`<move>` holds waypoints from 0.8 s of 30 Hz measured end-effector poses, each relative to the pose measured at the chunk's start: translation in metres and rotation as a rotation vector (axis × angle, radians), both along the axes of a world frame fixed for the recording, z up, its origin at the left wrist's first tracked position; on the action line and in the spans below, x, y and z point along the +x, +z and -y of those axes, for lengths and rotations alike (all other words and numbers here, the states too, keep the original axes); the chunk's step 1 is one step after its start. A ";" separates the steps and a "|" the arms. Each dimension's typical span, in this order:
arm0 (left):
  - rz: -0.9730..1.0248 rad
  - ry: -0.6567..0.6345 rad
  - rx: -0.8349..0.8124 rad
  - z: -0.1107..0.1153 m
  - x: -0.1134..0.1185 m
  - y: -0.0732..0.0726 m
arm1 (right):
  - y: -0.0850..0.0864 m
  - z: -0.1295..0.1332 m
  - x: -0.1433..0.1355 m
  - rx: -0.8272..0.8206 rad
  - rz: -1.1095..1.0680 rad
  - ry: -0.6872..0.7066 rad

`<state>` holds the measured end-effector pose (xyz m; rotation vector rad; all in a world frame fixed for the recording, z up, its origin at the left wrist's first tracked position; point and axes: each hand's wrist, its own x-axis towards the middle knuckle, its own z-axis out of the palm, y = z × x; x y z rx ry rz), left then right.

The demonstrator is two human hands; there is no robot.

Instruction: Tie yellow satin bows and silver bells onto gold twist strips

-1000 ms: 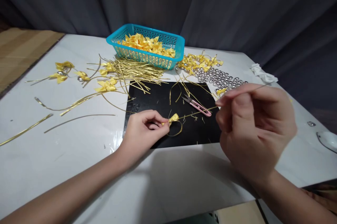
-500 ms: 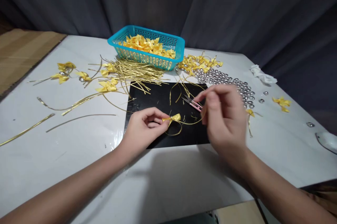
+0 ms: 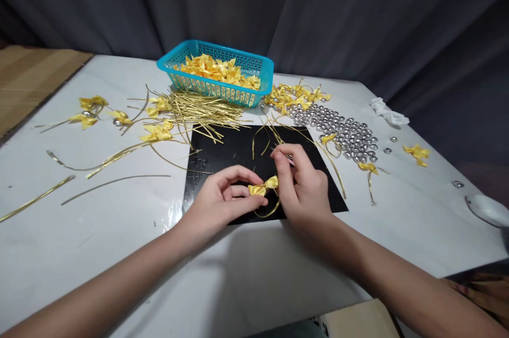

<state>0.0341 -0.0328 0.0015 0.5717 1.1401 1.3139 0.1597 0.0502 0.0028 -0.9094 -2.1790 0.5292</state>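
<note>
Between the thumb and fingers of my left hand (image 3: 225, 197) is a yellow ribbon bow (image 3: 263, 186), held just above a black mat (image 3: 226, 155). A gold cord (image 3: 268, 215) loops down from the bow toward my right hand (image 3: 304, 184). My right hand is closed close beside the bow, thumb and index finger pinched; the cord runs into it, though its end is hidden. Behind those fingers, a pair of thread snips with pink handles (image 3: 291, 161) is mostly covered. Several gold cord pieces lie on the mat near them.
A blue basket (image 3: 267, 70) of yellow bows stands at the back, a pile of gold cords (image 3: 202, 107) before it. Silver beads (image 3: 345, 134) and finished-looking bows (image 3: 298, 95) spread to the right. Loose cords (image 3: 115, 189) lie left. A white dish (image 3: 489, 211) sits far right.
My right hand has moved left and in toward the bow, now covering most of the snips. The bow shows more fully in my left hand. The view has shifted slightly.
</note>
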 end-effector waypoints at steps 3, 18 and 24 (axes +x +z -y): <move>0.007 -0.026 -0.026 0.000 0.000 -0.001 | 0.000 -0.002 0.001 0.024 -0.020 0.023; -0.001 0.017 -0.081 -0.001 -0.004 -0.003 | 0.013 -0.001 0.005 0.075 -0.400 0.080; -0.006 0.009 -0.066 -0.001 -0.006 -0.002 | 0.026 0.000 0.008 0.119 -0.387 0.026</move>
